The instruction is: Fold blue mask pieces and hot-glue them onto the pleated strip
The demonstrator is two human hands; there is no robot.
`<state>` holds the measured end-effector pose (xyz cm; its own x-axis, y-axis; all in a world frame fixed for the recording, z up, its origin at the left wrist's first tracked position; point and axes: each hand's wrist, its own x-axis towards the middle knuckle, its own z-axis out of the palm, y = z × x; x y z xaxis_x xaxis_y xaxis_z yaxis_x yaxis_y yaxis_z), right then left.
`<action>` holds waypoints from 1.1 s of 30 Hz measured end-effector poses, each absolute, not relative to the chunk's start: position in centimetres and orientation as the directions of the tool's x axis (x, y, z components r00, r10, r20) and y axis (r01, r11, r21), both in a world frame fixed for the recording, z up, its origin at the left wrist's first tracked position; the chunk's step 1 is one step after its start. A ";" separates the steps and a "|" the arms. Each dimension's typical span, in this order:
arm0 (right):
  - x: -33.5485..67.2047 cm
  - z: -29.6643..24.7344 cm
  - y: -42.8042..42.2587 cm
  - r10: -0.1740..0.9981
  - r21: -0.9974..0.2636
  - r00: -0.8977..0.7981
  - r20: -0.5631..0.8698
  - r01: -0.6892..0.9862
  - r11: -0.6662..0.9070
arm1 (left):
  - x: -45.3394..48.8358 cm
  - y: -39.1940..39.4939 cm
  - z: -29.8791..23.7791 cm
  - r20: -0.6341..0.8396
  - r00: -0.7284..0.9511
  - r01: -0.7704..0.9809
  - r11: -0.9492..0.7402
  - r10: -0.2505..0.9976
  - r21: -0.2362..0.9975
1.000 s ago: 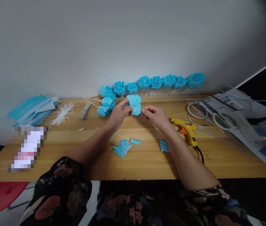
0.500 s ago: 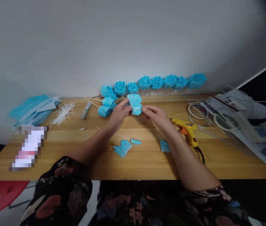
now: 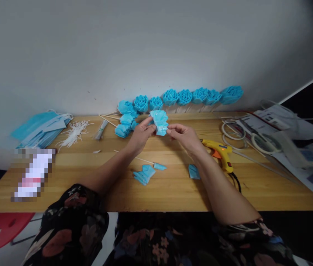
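Note:
Between my two hands, raised over the table, is a folded blue petal strip (image 3: 160,122) with a scalloped edge and shiny spots. The fingers of my left hand (image 3: 142,132) pinch its left side. At its lower right edge, the thumb and forefinger of my right hand (image 3: 182,136) pinch it too. Below lie another folded blue petal piece (image 3: 144,174) and a thin stick with a blue wrapped tip (image 3: 160,166). A small blue piece (image 3: 193,171) is beside my right forearm, and a yellow glue gun (image 3: 220,153) with an orange trigger lies to its right.
Several blue flowers (image 3: 184,97) on sticks line the wall. At left are blue face masks (image 3: 43,127), white ear loops (image 3: 76,133), a tied bundle (image 3: 100,130) and a pixelated object (image 3: 33,175). Tape rolls (image 3: 233,130) and papers (image 3: 308,177) lie at right.
The petal strip has shifted very slightly to the right, still pinched in both hands. Everything else on the table stays in place.

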<state>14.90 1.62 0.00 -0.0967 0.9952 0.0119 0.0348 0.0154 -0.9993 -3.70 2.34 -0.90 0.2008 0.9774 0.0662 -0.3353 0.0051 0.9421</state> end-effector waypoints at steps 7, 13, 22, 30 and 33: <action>14.9 -0.1 1.7 0.995 -0.996 -0.090 0.043 0.074 0.050 | -3.6 2.1 -0.8 0.076 0.247 -0.348 0.016 0.966 0.938; 15.1 0.0 1.8 0.995 -0.995 -0.094 0.030 0.094 0.039 | -3.6 2.1 -0.5 0.053 0.239 -0.337 0.031 0.970 0.941; 15.1 0.0 1.7 0.993 -0.990 -0.108 0.055 0.126 0.069 | -3.8 2.0 0.1 0.018 0.200 -0.290 0.042 0.980 0.956; 15.0 0.2 1.6 0.990 -0.988 -0.117 0.073 0.130 0.088 | -4.0 2.4 -0.5 0.048 0.246 -0.295 0.028 0.968 0.955; 15.0 0.1 1.6 0.989 -0.987 -0.124 0.081 0.127 0.096 | -4.1 2.5 -1.0 0.049 0.242 -0.279 0.022 0.969 0.960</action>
